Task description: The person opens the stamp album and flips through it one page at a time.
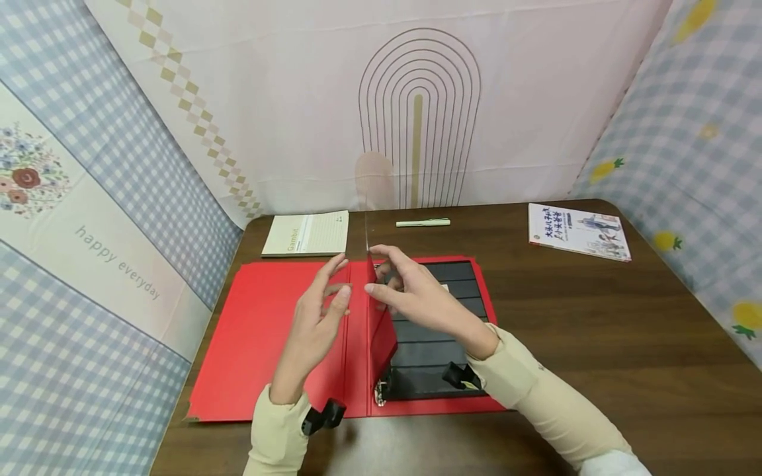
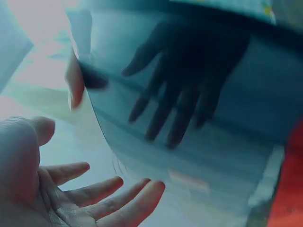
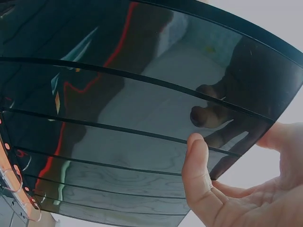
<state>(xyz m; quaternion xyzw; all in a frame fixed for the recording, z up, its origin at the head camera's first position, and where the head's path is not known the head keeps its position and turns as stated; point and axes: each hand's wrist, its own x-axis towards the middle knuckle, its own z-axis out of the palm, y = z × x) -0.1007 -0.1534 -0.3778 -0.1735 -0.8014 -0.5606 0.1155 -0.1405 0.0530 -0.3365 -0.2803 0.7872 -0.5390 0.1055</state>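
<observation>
A red binder (image 1: 262,337) lies open flat on the brown tabletop (image 1: 595,344), close to the person. On its right half sit dark pages (image 1: 440,330) with long pocket strips, held by metal rings (image 1: 380,395) at the near edge.

One clear page (image 1: 381,324) stands up on its edge in the middle of the binder. The right hand (image 1: 411,294) holds this page near its top. In the right wrist view the thumb (image 3: 199,175) presses on the shiny dark side and the other fingers are behind it, so the page is pinched between them.

The left hand (image 1: 315,324) is just beside the standing page, on its left side. Its fingers (image 2: 104,189) are straight and a little spread, palm facing the page. It holds nothing. I cannot tell if the fingertips touch the page.

Both arms wear cream sleeves with black straps at the wrists.

Farther back, a pale notebook (image 1: 306,233) lies beside the top left of the binder. A light green pen (image 1: 423,223) lies behind the binder, in the middle. A white booklet (image 1: 579,231) with pictures lies well apart on the far right. Cloth walls with checks and flowers stand around the tabletop.
</observation>
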